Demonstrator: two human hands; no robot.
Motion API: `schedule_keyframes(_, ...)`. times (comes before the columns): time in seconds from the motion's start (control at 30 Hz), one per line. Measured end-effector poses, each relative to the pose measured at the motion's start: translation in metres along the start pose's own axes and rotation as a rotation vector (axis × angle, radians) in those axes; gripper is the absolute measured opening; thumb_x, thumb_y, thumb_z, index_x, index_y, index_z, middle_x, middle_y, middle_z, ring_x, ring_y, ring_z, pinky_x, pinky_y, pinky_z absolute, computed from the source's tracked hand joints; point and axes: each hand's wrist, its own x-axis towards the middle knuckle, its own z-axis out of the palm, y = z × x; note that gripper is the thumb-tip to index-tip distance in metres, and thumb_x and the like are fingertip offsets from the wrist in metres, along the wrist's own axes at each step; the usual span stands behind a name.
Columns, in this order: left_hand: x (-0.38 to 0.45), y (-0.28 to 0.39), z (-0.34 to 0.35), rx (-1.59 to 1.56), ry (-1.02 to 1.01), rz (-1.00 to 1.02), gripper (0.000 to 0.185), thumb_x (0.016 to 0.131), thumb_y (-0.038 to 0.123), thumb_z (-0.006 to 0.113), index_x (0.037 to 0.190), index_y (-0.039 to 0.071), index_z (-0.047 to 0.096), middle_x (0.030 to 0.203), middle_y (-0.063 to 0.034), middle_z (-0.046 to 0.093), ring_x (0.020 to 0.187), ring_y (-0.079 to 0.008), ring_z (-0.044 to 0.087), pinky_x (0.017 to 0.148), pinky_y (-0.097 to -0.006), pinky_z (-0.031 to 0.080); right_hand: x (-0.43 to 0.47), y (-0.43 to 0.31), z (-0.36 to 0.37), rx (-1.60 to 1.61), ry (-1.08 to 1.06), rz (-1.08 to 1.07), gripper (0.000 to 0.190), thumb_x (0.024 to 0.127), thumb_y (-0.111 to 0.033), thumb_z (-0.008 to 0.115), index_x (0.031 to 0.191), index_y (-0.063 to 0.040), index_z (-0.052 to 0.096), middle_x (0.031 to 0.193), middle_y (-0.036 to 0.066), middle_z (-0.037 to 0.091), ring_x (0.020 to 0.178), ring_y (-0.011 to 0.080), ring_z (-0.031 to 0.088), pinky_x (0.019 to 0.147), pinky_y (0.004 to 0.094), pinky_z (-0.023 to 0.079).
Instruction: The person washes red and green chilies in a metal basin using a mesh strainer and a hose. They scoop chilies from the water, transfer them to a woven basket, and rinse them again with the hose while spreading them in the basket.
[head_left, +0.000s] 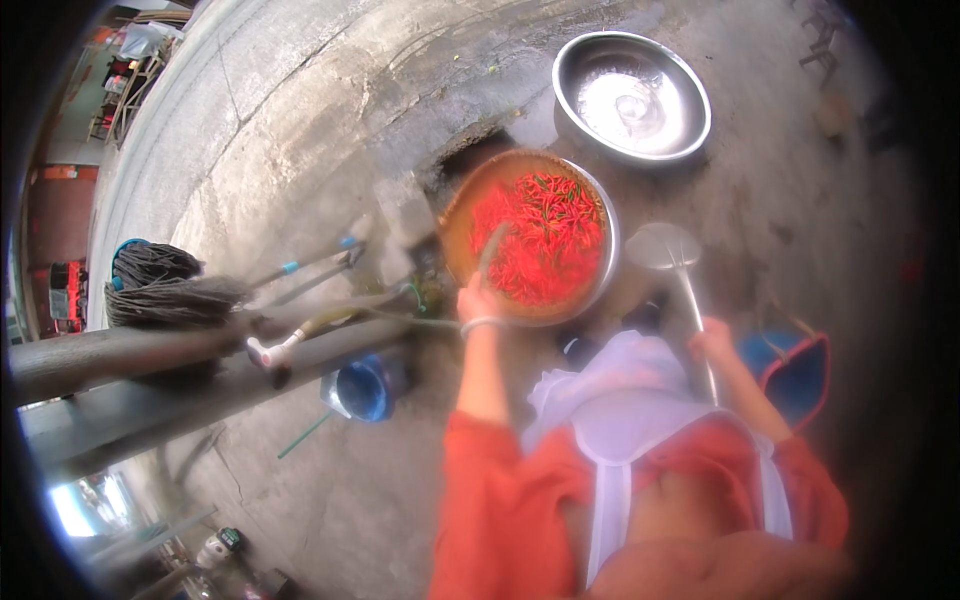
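In my left hand is a flexible hose, its end over a round woven basket. Many red chili peppers, with a few green ones among them, lie in the basket. Under its right side shows the shiny rim of a metal basin. A pale ring or a loop of hose circles my left wrist; I cannot tell which. My right hand grips the long metal handle of a wide, round skimmer or ladle. Its blurred head is apart from the basket, to the right.
A wide steel basin stands on the concrete floor beyond the basket. A dark hole opens behind the basket. Grey pipes and string mops are at left. A blue bucket and a red-rimmed blue container flank me.
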Motion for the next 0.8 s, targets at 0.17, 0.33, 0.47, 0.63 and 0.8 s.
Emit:
schedule_keyframes(0.17, 0.015, -0.007, 0.002, -0.157, 0.052, -0.241, 0.037, 0.078, 0.008, 0.044, 0.112, 0.011, 0.057, 0.106, -0.0166, 0.059, 0.092, -0.0283, 0.058, 0.082, -0.0322, 0.044, -0.002, -0.005, 0.0, 0.005, 0.009, 0.009, 0.007, 0.064, 0.001, 0.048, 0.07, -0.002, 0.051, 0.055, 0.007, 0.053, 0.036, 0.0131, 0.046, 0.034, 0.0253, 0.034)
schedule_keyframes(0.33, 0.0, -0.013, 0.026, -0.311, -0.103, -0.069, 0.039, 0.077, 0.001, 0.046, 0.114, 0.008, 0.056, 0.104, -0.0089, 0.061, 0.09, -0.0136, 0.058, 0.08, -0.0258, 0.043, -0.003, -0.009, 0.002, -0.037, 0.015, 0.032, 0.004, 0.067, -0.001, 0.048, 0.07, -0.003, 0.05, 0.053, 0.006, 0.05, 0.035, 0.0127, 0.044, 0.033, 0.0262, 0.034)
schedule_keyframes(0.47, -0.023, 0.001, 0.045, -0.257, -0.204, 0.098, 0.039, 0.076, 0.004, 0.048, 0.114, 0.013, 0.057, 0.103, -0.0115, 0.06, 0.092, -0.0202, 0.058, 0.082, -0.0302, 0.043, -0.002, -0.009, 0.002, -0.069, -0.025, 0.045, 0.002, 0.067, -0.002, 0.049, 0.069, -0.003, 0.048, 0.053, 0.005, 0.049, 0.035, 0.0121, 0.044, 0.033, 0.0266, 0.034)
schedule_keyframes(0.63, -0.051, 0.021, 0.049, -0.137, -0.237, 0.23, 0.035, 0.075, 0.007, 0.051, 0.108, 0.015, 0.06, 0.088, -0.0162, 0.056, 0.085, -0.0319, 0.056, 0.079, -0.037, 0.044, 0.0, -0.004, -0.002, -0.094, -0.027, 0.05, 0.004, 0.068, -0.003, 0.049, 0.071, -0.002, 0.048, 0.053, 0.005, 0.049, 0.035, 0.012, 0.044, 0.033, 0.0262, 0.034)
schedule_keyframes(0.8, -0.052, 0.04, 0.04, -0.054, -0.208, 0.152, 0.031, 0.077, 0.009, 0.05, 0.106, 0.016, 0.061, 0.087, -0.017, 0.056, 0.084, -0.0335, 0.055, 0.077, -0.0387, 0.044, 0.002, 0.003, -0.005, -0.05, -0.028, 0.049, 0.004, 0.069, -0.002, 0.049, 0.072, -0.002, 0.048, 0.054, 0.006, 0.049, 0.035, 0.0125, 0.044, 0.033, 0.0264, 0.035)
